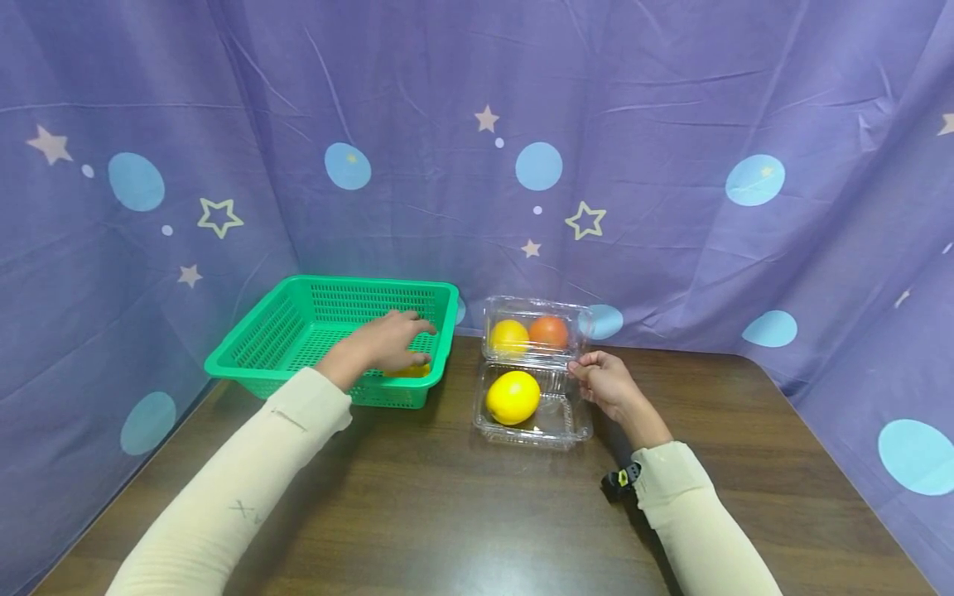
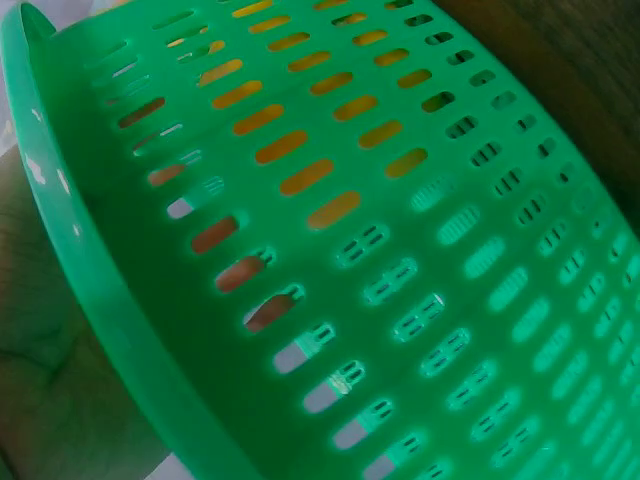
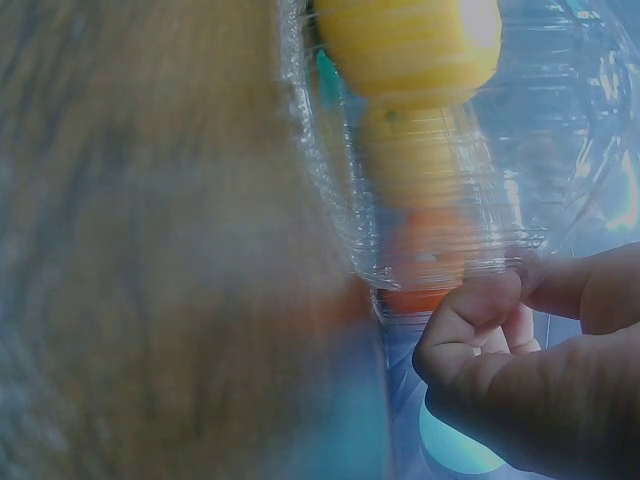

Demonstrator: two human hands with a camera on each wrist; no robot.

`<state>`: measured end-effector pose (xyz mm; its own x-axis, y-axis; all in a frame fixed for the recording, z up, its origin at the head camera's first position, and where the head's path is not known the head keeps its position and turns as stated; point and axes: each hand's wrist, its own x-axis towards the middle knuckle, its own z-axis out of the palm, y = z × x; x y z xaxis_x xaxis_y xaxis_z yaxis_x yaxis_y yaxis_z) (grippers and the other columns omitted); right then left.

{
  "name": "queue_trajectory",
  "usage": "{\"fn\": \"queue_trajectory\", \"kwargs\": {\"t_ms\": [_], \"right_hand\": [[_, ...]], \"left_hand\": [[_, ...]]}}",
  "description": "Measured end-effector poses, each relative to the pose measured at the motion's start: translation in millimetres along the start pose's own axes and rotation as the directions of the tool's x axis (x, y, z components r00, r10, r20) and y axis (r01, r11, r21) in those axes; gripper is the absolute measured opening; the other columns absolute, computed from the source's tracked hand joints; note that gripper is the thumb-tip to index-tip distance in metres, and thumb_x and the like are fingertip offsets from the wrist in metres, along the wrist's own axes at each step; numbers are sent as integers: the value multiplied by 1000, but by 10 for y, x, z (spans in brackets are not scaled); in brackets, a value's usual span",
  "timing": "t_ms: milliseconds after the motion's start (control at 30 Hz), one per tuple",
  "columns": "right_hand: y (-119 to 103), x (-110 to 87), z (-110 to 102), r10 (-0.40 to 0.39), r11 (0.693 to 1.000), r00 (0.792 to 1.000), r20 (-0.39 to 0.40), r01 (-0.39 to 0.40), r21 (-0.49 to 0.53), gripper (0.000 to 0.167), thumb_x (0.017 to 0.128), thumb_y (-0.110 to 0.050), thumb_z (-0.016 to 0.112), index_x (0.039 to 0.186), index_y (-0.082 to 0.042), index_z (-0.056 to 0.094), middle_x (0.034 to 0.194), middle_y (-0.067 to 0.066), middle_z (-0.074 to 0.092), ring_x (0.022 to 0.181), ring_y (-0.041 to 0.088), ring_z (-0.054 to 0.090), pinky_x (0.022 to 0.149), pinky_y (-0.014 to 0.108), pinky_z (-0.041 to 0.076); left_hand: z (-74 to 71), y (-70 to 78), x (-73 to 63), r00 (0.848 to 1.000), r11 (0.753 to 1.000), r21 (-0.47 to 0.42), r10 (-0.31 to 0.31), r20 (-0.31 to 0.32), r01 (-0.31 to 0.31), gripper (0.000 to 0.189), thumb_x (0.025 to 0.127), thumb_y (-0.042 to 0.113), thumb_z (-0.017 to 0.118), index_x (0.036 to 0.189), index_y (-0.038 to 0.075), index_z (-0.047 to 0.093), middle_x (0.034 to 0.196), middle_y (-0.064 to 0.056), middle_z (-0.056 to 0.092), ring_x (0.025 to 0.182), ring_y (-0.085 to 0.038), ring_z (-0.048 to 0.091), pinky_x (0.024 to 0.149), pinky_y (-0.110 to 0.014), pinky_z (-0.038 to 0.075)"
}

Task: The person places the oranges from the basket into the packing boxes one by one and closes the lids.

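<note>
My left hand [image 1: 391, 341] reaches over the near right corner of a green slotted basket [image 1: 331, 281], fingers spread apart. Below the thumb, a yellow-orange fruit [image 1: 410, 371] shows inside; the left wrist view catches its orange colour [image 2: 282, 148] through the slots. My right hand [image 1: 607, 386] pinches the right rim of a clear plastic clamshell container [image 1: 555, 426] between thumb and fingers, near the middle fold. A yellow lemon-shaped fruit [image 1: 513, 397] lies in the near half. Within the outline of the far half appear a rounder yellow fruit [image 1: 510, 338] and an orange-red fruit [image 1: 548, 333].
Everything stands on a brown wooden table [image 1: 462, 513]. A purple curtain [image 1: 447, 99] with stars and blue dots hangs right behind the basket and container. A black strap device [image 1: 620, 480] sits at my right wrist.
</note>
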<state>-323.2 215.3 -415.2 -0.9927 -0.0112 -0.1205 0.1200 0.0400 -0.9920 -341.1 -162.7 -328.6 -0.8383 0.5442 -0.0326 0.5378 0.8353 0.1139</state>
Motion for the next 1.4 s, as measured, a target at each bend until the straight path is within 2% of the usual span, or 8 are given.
{"fn": "queue_trajectory", "kwargs": {"t_ms": [100,200,333,533,800,900,1133,1400], "right_hand": [[0,-3,1,-1,1000,1000,6,1,6,13,102,-4,59,105,-1,46,86,5,63,65,10,48,56,21,44],[1,-5,-2,1,1000,1000,8,-1,8,13,102,-4,59,105,-1,46,87,6,63,64,9,47,55,21,43],[-3,-5,-1,5,1000,1000,4,-5,5,14,102,-5,59,105,-1,47,87,6,63,65,9,47,56,21,44],[-7,-10,1,7,1000,1000,3,-7,6,14,102,-5,60,106,-1,47,86,5,63,65,10,48,56,21,44],[-4,-17,-6,9,1000,1000,7,-9,2,14,102,-5,59,107,-1,47,88,6,64,65,10,47,57,21,44],[-5,-17,-8,6,1000,1000,11,-6,-1,14,102,-6,59,108,0,47,87,4,63,66,10,48,57,22,44],[9,-1,-12,-7,999,1000,27,6,32,14,102,-3,59,108,0,46,82,2,63,63,8,48,57,21,44],[11,0,-2,0,1000,1000,17,-1,20,12,102,-3,59,104,-2,47,82,2,63,64,9,48,59,22,45]], "left_hand": [[11,-19,-2,999,1000,-24,2,50,-1,53,98,35,67,144,10,58,149,-21,50,138,-46,43,109,-59,41],[22,-18,-13,995,999,-38,-5,97,9,52,97,36,69,141,9,60,138,-15,57,123,-35,52,98,-50,48],[48,-18,-1,992,999,-53,-2,127,9,47,96,32,71,136,8,64,126,-9,62,106,-26,52,90,-42,48],[81,-36,51,988,998,-70,6,156,5,43,95,24,71,134,6,65,122,-7,65,104,-25,54,91,-40,49],[85,-83,85,969,993,-97,-42,243,67,48,96,24,67,141,8,61,124,-7,62,105,-26,53,89,-40,49],[88,-103,92,967,991,-117,-34,253,66,49,95,21,68,141,7,60,123,-8,62,104,-27,53,88,-40,49],[143,-160,113,980,990,-137,-12,196,40,48,91,21,71,136,4,61,117,-7,64,98,-25,54,82,-37,49],[223,-190,129,997,989,-126,-76,33,79,49,83,34,77,122,10,58,101,-7,58,91,-25,52,68,-34,47]]}}
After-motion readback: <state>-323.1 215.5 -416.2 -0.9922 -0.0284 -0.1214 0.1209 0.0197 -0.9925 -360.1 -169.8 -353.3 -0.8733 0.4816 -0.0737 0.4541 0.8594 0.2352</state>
